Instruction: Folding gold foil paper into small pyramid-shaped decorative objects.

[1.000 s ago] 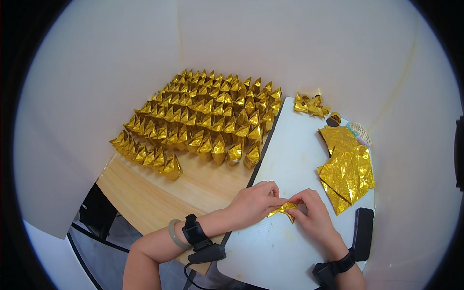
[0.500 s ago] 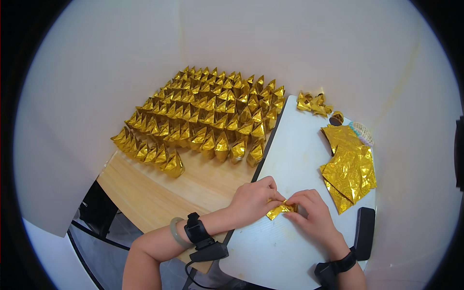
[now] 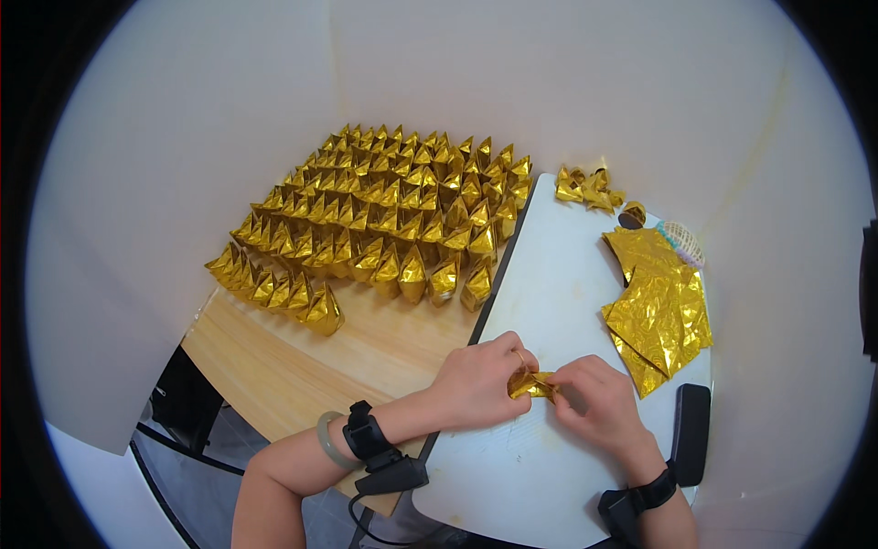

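Observation:
Between my two hands is a small piece of folded gold foil paper (image 3: 540, 388), just above the white tabletop (image 3: 489, 467). My left hand (image 3: 485, 382) grips its left end, fingers curled and partly hiding it. On the other end, the thumb and fingers of my right hand (image 3: 599, 403) pinch the paper. Loose gold foil sheets (image 3: 660, 311) lie stacked in a fan to the right, beyond my right hand. Rows of finished-looking folded gold foil ingots (image 3: 384, 197) stand with pointed tips on the wooden table (image 3: 366, 352) at the left.
Small gold foil pieces (image 3: 590, 189) and a round gold-and-brown object (image 3: 632, 215) lie at the white table's far end. A netted pale object (image 3: 682, 243) rests against the sheets. A black oblong case (image 3: 692, 435) sits at the right edge. Pale walls enclose the tables.
The foil paper has gone from lying flatter to being lifted and tilted, its left end now curled open. My right hand has shifted slightly. The whole view has moved a little.

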The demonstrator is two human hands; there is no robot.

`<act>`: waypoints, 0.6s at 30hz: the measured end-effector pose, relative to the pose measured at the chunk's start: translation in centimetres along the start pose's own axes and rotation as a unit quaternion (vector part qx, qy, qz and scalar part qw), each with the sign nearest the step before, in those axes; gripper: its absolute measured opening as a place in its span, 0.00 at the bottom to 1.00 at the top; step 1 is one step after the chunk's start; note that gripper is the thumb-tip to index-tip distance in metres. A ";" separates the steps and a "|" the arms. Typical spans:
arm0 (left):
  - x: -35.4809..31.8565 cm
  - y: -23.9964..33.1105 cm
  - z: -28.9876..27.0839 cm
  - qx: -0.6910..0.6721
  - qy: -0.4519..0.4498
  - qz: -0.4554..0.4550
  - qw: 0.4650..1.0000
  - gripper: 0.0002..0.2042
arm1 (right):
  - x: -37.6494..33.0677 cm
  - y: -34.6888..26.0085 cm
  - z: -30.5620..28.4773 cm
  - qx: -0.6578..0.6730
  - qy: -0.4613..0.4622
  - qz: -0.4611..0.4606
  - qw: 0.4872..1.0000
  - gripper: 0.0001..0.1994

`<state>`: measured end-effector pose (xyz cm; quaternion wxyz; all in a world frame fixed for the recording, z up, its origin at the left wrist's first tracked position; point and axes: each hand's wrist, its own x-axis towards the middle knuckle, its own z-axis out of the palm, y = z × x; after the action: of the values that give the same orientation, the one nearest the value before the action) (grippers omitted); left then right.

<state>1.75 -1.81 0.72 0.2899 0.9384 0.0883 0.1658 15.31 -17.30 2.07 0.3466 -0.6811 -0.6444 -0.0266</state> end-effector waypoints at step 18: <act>-0.1 -1.1 0.2 -0.087 -0.013 -0.014 0.996 0.07 | -0.8 0.8 0.8 0.028 -0.018 0.141 0.989 0.18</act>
<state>1.68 -1.03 -0.06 0.3735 0.9106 0.0831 0.1564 15.57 -17.49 0.70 0.3539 -0.7555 -0.5488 0.0529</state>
